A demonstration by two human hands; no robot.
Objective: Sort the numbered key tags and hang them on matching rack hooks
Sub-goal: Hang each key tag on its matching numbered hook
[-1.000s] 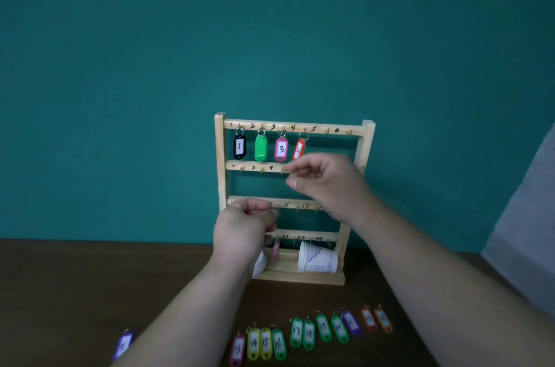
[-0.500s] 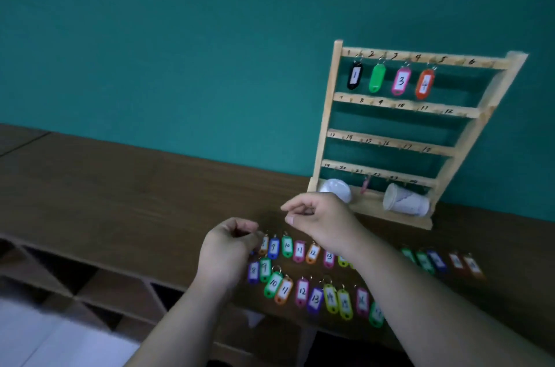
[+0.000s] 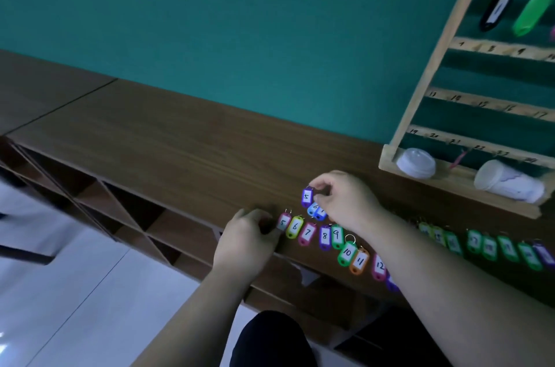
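A wooden key rack [image 3: 432, 66] stands at the right against the teal wall, with a black tag [image 3: 495, 10] and a green tag [image 3: 530, 13] hanging on its top row. Several numbered tags lie in rows on the brown counter. My right hand [image 3: 345, 201] pinches the ring of a purple tag marked 5 [image 3: 306, 197], lifted just above two blue tags [image 3: 316, 210]. My left hand [image 3: 246, 240] has curled fingers touching the left edge of a pink tag marked 5 [image 3: 283, 221] at the row's left end. Beside it lie a yellow 6 tag [image 3: 294, 227] and a pink 7 tag [image 3: 307, 233].
Two white paper cups [image 3: 416, 163] lie on their sides on the rack's bottom shelf. More green tags [image 3: 489, 246] lie along the counter to the right. Open cubby shelves [image 3: 126, 213] sit under the counter's front edge, with white floor at the left.
Both hands dropped from the rack down to the tags on the counter, and the view swung left and down. My right hand has picked up the purple 5 tag.
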